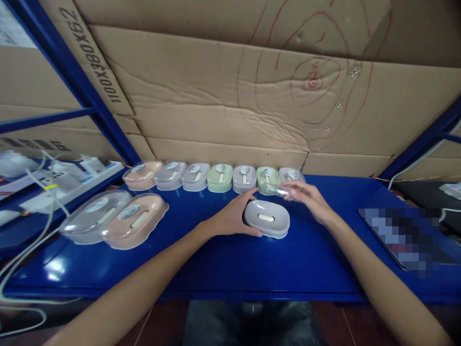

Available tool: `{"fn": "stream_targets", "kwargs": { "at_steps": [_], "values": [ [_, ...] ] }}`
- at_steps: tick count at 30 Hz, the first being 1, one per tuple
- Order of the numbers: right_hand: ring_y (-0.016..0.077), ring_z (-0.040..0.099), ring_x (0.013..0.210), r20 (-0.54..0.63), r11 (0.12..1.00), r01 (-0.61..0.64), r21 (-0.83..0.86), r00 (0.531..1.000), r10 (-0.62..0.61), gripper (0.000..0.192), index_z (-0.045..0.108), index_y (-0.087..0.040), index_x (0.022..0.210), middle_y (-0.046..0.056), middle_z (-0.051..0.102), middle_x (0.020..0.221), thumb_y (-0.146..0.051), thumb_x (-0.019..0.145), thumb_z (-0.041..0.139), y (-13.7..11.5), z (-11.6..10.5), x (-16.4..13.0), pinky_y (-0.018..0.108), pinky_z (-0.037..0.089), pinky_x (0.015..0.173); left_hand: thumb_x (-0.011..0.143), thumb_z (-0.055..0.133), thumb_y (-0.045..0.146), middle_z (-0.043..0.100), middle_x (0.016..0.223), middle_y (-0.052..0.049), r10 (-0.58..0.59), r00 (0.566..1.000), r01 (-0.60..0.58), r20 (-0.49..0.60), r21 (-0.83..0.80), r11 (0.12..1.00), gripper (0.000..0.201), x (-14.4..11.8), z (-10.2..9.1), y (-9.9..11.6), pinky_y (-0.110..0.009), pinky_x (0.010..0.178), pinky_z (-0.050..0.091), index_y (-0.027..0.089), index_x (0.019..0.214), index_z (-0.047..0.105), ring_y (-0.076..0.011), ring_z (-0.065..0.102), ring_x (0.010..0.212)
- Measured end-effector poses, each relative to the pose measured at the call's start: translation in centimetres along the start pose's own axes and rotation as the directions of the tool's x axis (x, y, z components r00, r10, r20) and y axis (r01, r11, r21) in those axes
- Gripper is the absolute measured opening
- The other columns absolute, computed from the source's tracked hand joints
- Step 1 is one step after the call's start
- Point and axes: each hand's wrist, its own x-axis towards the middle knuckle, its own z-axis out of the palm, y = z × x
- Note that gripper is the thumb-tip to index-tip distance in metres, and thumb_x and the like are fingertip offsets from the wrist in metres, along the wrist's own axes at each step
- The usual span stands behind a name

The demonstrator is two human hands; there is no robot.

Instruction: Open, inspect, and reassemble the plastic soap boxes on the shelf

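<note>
My left hand (234,216) grips the left side of a grey soap box (268,219) that rests on the blue shelf (252,264). My right hand (306,197) holds a clear plastic lid (279,190) just above and behind that box. Behind the hands, a row of several lidded soap boxes (219,177) in peach, grey and green stands against the cardboard wall. Two more lidded boxes, one grey (94,215) and one peach (136,220), lie at the left of the shelf.
Cardboard sheets (234,105) form the back wall between blue shelf posts (82,86). A white power strip (68,180) with cables lies at far left. A flat dark item (406,235), blurred, lies at the right. The shelf's front edge runs near the bottom.
</note>
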Motion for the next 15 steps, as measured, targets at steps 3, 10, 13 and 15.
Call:
{"fn": "stream_targets", "kwargs": {
  "at_steps": [3,10,13,15],
  "values": [
    [0.0315,0.076,0.114,0.074,0.964,0.033,-0.263,0.997,-0.014,0.053,0.079,-0.027,0.123,0.007,0.081,0.124,-0.066,0.088,0.082,-1.2,-3.8,-0.7,0.05,0.06,0.106,0.064,0.096,0.071,0.062,0.151,-0.017,0.045,0.998,-0.049,0.037,0.125,0.991,0.104,0.0,-0.5,0.2,-0.063,0.12,0.045,0.026,0.15,0.057,-0.0434,0.056,0.144],
    [0.0302,0.078,0.102,0.129,0.785,-0.056,-0.618,0.977,0.172,0.066,0.076,-0.028,0.131,0.005,0.083,0.115,-0.065,0.078,0.086,-0.3,-8.5,-2.0,0.047,0.063,0.094,0.069,0.091,0.076,0.063,0.143,-0.014,0.014,0.998,-0.028,0.065,0.209,0.978,0.093,-0.4,-1.5,0.6,-0.058,0.117,0.048,0.025,0.141,0.062,-0.0402,0.059,0.137],
    [0.0327,0.077,0.104,0.173,0.702,-0.043,-0.711,0.957,0.233,0.074,0.073,-0.026,0.135,0.008,0.082,0.116,-0.061,0.072,0.089,0.6,-8.3,-1.8,0.047,0.062,0.095,0.068,0.091,0.076,0.063,0.142,-0.014,0.033,0.998,-0.043,0.055,0.205,0.978,0.094,-0.4,-1.5,0.5,-0.058,0.115,0.049,0.026,0.143,0.062,-0.0405,0.06,0.135],
    [0.0369,0.074,0.114,0.164,0.623,-0.01,-0.783,0.961,0.221,0.078,0.073,-0.025,0.137,0.011,0.08,0.124,-0.058,0.069,0.091,1.0,-7.9,-1.7,0.051,0.06,0.101,0.067,0.092,0.074,0.064,0.142,-0.014,0.046,0.997,-0.057,0.057,0.209,0.976,0.096,-0.4,-1.4,0.6,-0.059,0.114,0.049,0.026,0.145,0.061,-0.0414,0.06,0.134]
  ]
}}
